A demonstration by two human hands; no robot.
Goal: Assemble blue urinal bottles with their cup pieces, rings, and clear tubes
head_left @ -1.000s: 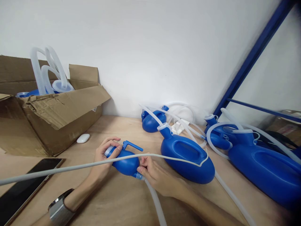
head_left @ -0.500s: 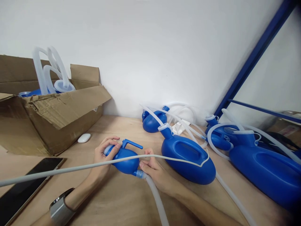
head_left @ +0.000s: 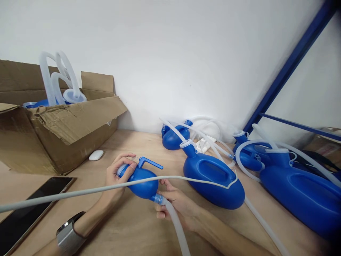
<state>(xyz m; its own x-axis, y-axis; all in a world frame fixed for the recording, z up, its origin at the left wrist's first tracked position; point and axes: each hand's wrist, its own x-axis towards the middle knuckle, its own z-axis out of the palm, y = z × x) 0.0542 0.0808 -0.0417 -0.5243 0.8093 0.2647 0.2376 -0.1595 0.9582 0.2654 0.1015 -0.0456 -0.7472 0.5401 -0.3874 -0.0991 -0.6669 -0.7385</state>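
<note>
A small blue urinal bottle (head_left: 144,182) with a bar handle is held tilted over the table. My left hand (head_left: 118,172) is closed around its pale-capped end. At the other end, a translucent corrugated hose (head_left: 176,220) joins the bottle's spout through a clear connector (head_left: 159,199). My right hand (head_left: 178,204) is at this joint, its thumb above and its curled fingers below the hose, which partly covers them. A thin grey cord (head_left: 93,191) crosses in front of the bottle and my left forearm. Just right stands a larger blue urinal bottle (head_left: 213,181).
An open cardboard box (head_left: 77,128) with hoses and blue parts is at the left. Nearby lie a white case (head_left: 96,155) and a dark phone (head_left: 34,213). More blue bottles (head_left: 295,192) with hoses crowd the right, below a blue metal frame (head_left: 287,67).
My right hand has moved down from beside the bottle to the hose joint, its fingers now under the hose. My left hand keeps its hold. The view has shifted slightly.
</note>
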